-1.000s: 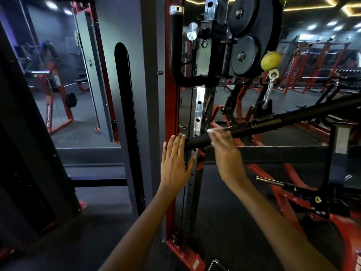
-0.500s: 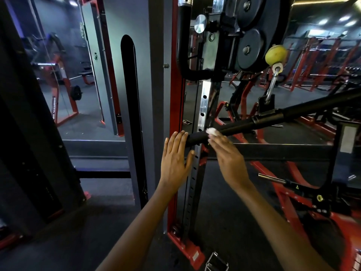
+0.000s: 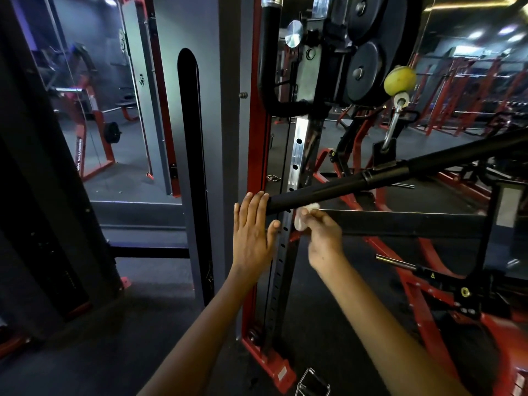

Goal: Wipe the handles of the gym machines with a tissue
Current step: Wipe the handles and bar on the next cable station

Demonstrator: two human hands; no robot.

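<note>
While the right hand (image 3: 323, 238) pinches it, the tissue (image 3: 303, 218) seemingly touches the handle (image 3: 314, 194) underneath

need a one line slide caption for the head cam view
Right hand wipes the underside of a black bar handle with a white tissue while the open left hand steadies its end.

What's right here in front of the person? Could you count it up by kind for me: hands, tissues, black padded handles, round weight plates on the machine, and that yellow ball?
Hands: 2, the left hand and the right hand
Tissues: 1, the tissue
Black padded handles: 2, the long bar handle and the curved handle
Round weight plates: 2, the upper plate and the lower plate
Yellow balls: 1, the yellow ball
Total: 8
</note>
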